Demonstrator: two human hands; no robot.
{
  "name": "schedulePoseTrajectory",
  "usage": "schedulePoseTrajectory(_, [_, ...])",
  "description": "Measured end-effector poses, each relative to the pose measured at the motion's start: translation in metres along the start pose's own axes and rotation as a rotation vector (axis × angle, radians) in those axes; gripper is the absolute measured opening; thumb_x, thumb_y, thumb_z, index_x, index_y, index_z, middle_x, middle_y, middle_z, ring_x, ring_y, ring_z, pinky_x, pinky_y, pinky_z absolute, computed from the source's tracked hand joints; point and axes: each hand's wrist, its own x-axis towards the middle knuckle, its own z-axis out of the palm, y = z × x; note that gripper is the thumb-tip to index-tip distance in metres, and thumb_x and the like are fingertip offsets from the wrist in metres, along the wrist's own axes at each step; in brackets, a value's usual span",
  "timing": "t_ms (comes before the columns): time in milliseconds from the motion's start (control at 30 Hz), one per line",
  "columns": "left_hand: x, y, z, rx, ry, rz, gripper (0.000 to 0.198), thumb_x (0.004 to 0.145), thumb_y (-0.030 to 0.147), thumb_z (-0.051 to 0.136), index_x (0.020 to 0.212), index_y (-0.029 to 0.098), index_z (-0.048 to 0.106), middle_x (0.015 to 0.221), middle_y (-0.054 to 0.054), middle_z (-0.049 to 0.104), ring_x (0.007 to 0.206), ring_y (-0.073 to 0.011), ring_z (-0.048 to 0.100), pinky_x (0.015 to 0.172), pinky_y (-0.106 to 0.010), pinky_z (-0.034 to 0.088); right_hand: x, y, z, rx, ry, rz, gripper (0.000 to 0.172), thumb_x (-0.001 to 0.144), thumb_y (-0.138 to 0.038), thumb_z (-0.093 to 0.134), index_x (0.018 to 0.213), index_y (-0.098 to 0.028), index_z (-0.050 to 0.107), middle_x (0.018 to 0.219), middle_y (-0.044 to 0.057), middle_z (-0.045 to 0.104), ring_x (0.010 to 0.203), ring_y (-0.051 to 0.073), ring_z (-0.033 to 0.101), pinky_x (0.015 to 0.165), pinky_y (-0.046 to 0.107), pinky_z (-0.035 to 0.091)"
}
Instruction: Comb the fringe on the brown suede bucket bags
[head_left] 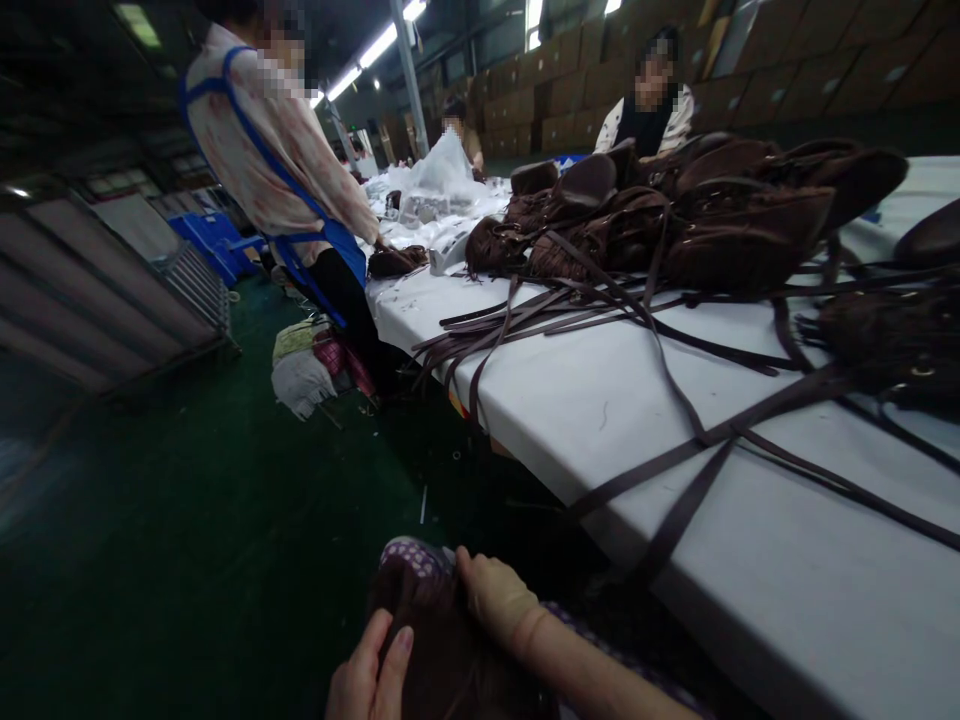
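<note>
A dark brown bag-like piece (pixel 431 640) lies low in front of me, its lower part cut off by the frame. Purple cloth with white spots (pixel 416 557) shows at its far end. My left hand (pixel 369 672) is at its near left side, with fingers bent against the brown surface; part of the hand is out of the picture. At the far right edge, my right hand (pixel 495 598) is closed, thumb and fingers pinching the rim. What lies beneath the right palm is hidden.
The white table (pixel 570 390) on my right bears a heap of brown bags (pixel 675 215) with long straps (pixel 660 465), some hanging over its edge. A co-worker in a blue apron (pixel 345 250) stands at the left side; others are farther back. A stool with cloths (pixel 304 370) stands on the green floor.
</note>
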Motion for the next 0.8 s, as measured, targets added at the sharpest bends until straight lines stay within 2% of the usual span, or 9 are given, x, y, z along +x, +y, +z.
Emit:
schedulePoseTrajectory(167, [-0.001,-0.013,-0.004,-0.002,-0.001,-0.030,0.056,0.071,0.060,0.058,0.103,0.015,0.067,0.112,-0.015,0.071,0.110,-0.0326,0.062,0.093,-0.036,0.050,0.018,0.032,-0.003,0.089,0.021,0.038,0.036,0.082,-0.016,0.049,0.117,-0.016,0.056,0.096,0.017,0.069,0.090,0.032,0.066,0.075,0.042,0.047])
schedulePoseTrajectory(267, [0.001,-0.014,-0.004,-0.037,-0.057,-0.062,0.059,0.071,0.060,0.058,0.107,0.014,0.066,0.117,-0.015,0.068,0.115,-0.0318,0.060,0.097,-0.035,0.048,0.029,0.032,0.001,0.234,0.034,0.075,0.024,0.085,-0.021,0.045,0.102,-0.015,0.061,0.088,0.013,0.068,0.080,0.024,0.065,0.072,0.034,0.046])
schedulePoseTrajectory(367, [0.006,-0.016,-0.006,-0.081,-0.097,-0.068,0.065,0.072,0.060,0.057,0.113,0.010,0.063,0.125,-0.018,0.063,0.123,-0.0316,0.053,0.104,-0.036,0.042,0.033,0.030,0.002,0.437,0.034,0.107,0.022,0.087,-0.028,0.044,0.090,-0.014,0.061,0.079,0.008,0.065,0.066,0.017,0.060,0.063,0.028,0.045])
schedulePoseTrajectory(433, [0.011,-0.019,-0.011,-0.101,-0.079,-0.094,0.067,0.073,0.059,0.057,0.116,0.008,0.060,0.130,-0.020,0.059,0.127,-0.0321,0.049,0.108,-0.038,0.038,0.028,0.036,-0.003,0.597,0.003,0.111,0.028,0.087,-0.038,0.044,0.089,-0.015,0.060,0.069,0.004,0.062,0.053,0.013,0.053,0.053,0.025,0.042])
schedulePoseTrajectory(533, [0.020,-0.026,-0.021,-0.126,-0.026,-0.175,0.067,0.074,0.059,0.057,0.117,0.008,0.059,0.134,-0.020,0.056,0.130,-0.0328,0.046,0.110,-0.040,0.035,0.010,0.058,-0.020,0.811,-0.017,0.121,0.037,0.088,-0.050,0.038,0.081,-0.018,0.057,0.056,-0.002,0.053,0.039,0.008,0.038,0.041,0.021,0.035])
schedulePoseTrajectory(633, [0.026,-0.030,-0.027,-0.167,0.007,-0.236,0.064,0.075,0.058,0.056,0.117,0.009,0.058,0.135,-0.020,0.054,0.131,-0.0325,0.045,0.110,-0.041,0.033,-0.012,0.076,-0.037,0.943,0.090,0.170,0.039,0.092,-0.046,0.024,0.082,-0.020,0.051,0.055,-0.003,0.048,0.038,0.007,0.038,0.040,0.020,0.034])
schedulePoseTrajectory(667, [0.026,-0.029,-0.027,-0.180,0.014,-0.244,0.063,0.076,0.057,0.056,0.117,0.009,0.058,0.136,-0.020,0.054,0.131,-0.0322,0.045,0.111,-0.041,0.033,-0.019,0.074,-0.039,0.973,0.132,0.185,0.037,0.092,-0.044,0.022,0.088,-0.020,0.049,0.057,-0.003,0.049,0.040,0.008,0.042,0.041,0.020,0.035])
schedulePoseTrajectory(733, [0.025,-0.025,-0.021,-0.200,0.001,-0.228,0.061,0.078,0.055,0.056,0.119,0.010,0.058,0.136,-0.019,0.054,0.131,-0.0314,0.044,0.112,-0.042,0.031,-0.029,0.056,-0.037,0.963,0.135,0.175,0.035,0.094,-0.043,0.022,0.106,-0.021,0.045,0.059,-0.003,0.053,0.044,0.012,0.051,0.043,0.021,0.039])
schedulePoseTrajectory(800, [0.020,-0.018,-0.011,-0.205,-0.047,-0.191,0.059,0.080,0.053,0.056,0.122,0.011,0.056,0.137,-0.018,0.054,0.132,-0.0302,0.043,0.113,-0.041,0.029,-0.034,0.025,-0.028,0.725,0.065,0.091,0.036,0.096,-0.042,0.023,0.119,-0.022,0.041,0.062,-0.001,0.059,0.048,0.016,0.059,0.045,0.024,0.044])
